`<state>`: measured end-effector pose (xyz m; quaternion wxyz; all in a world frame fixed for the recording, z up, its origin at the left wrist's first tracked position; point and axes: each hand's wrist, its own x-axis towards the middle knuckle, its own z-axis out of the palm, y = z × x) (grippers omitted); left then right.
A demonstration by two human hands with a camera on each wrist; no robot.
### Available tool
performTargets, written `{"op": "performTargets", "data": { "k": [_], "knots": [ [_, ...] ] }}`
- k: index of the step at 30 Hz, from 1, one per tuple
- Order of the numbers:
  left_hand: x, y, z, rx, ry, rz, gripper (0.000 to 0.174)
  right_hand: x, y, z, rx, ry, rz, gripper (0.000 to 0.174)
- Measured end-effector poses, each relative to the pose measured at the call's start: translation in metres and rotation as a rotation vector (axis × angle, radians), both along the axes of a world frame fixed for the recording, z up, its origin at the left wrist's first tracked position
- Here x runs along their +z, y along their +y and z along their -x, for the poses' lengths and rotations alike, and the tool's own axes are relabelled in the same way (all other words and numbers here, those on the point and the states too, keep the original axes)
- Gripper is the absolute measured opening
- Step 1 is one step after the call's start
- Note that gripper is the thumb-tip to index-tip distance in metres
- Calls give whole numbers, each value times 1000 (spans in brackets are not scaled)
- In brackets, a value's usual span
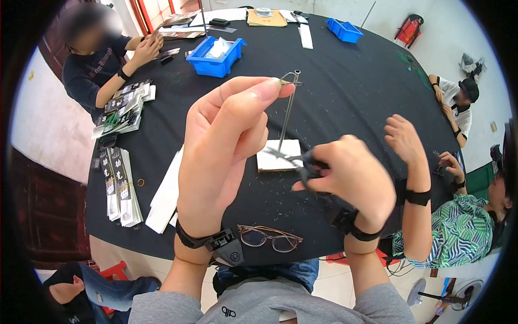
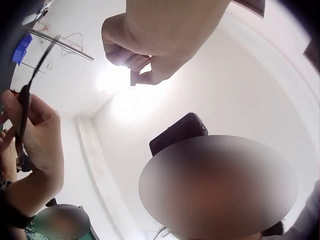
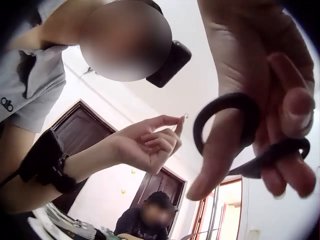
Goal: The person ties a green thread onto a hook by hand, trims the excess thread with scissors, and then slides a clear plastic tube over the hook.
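My left hand (image 1: 224,135) is raised in the middle of the head view, thumb and forefinger pinching a tiny curved wire piece (image 3: 186,116) that looks like a small hook. A speck of green (image 1: 283,82) shows at those fingertips. Close by them, in the head view, is the top of a thin metal rod (image 1: 287,110), which rises from a white block (image 1: 291,147). My right hand (image 1: 356,173) holds black-handled scissors (image 1: 306,164), the thumb through one ring (image 3: 200,117) and fingers at the other. The scissor blades point left, overlapping the block in the head view.
Eyeglasses (image 1: 270,239) lie near the table's front edge. Printed packets (image 1: 121,186) are stacked at left, beside white strips (image 1: 164,194). Blue bins (image 1: 216,59) stand farther back. Several people sit around the black-covered table (image 1: 345,92); one person's arm (image 1: 415,189) is close at right.
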<state>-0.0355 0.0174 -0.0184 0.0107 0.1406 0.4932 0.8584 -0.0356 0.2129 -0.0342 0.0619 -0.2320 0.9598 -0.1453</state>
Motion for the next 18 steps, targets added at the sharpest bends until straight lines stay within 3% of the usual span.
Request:
{"op": "performTargets", "data": {
  "k": [5, 8, 14, 17, 18],
  "knots": [
    [-1, -1, 3, 20, 5, 12, 27, -45, -19, 9, 233, -30, 190, 29],
    [-1, -4, 1, 18, 20, 17, 28, -89, -27, 16, 277, 92, 108, 29],
    [0, -7, 2, 28, 37, 23, 26, -86, -47, 17, 260, -88, -69, 21],
    [1, -7, 1, 24, 32, 53, 25, -59, -46, 20, 257, -156, -80, 15],
    [1, -7, 1, 24, 23, 81, 25, -49, -44, 23, 270, -123, 46, 13]
  ]
}}
